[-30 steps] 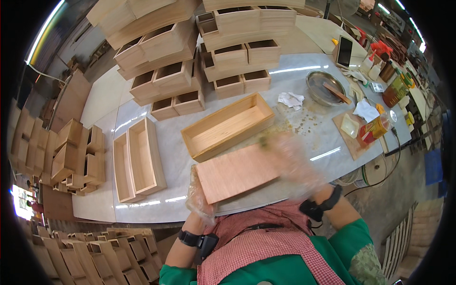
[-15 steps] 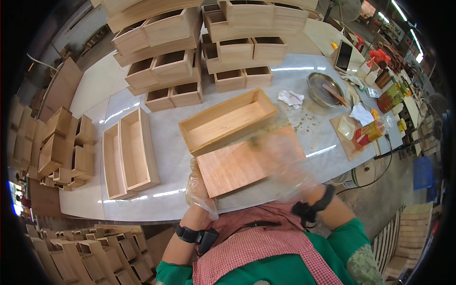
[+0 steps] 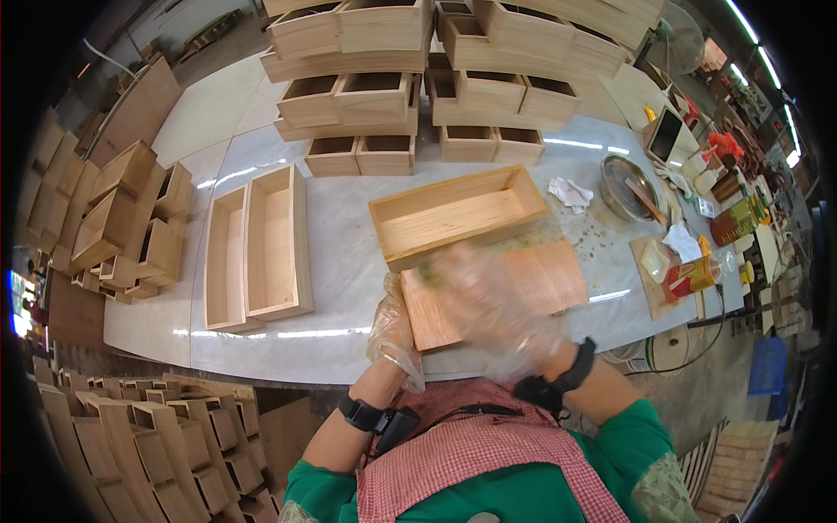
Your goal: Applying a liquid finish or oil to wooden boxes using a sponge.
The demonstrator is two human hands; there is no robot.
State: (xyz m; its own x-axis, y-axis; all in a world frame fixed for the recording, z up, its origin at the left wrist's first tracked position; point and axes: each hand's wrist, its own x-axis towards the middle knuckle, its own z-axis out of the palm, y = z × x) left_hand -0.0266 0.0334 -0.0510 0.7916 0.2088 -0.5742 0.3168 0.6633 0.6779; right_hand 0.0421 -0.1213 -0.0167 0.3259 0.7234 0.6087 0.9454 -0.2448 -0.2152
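Observation:
A flat reddish-brown wooden board (image 3: 549,275) lies near the front edge of the table. My left hand (image 3: 392,322), in a clear plastic glove, grips the board's left end. Over the board's left half is my right hand (image 3: 488,305), also gloved and smeared by motion. Under its fingertips shows a blurred dark greenish pad (image 3: 431,272), whose exact kind is unclear. Just beyond the board sits an open long wooden box (image 3: 462,218), its wood yellower than that of the other boxes.
Two pale long boxes (image 3: 277,244) lie at left. Stacked wooden boxes (image 3: 375,96) rise at the back, others (image 3: 122,218) at far left. On the right are a metal bowl (image 3: 629,187) with a brush, crumpled white paper (image 3: 571,194) and a red-yellow container (image 3: 693,277).
My right hand has swept leftward along the board with the greenish pad. My left hand stays at the board's left end. The whole view has shifted, so the scene sits further right.

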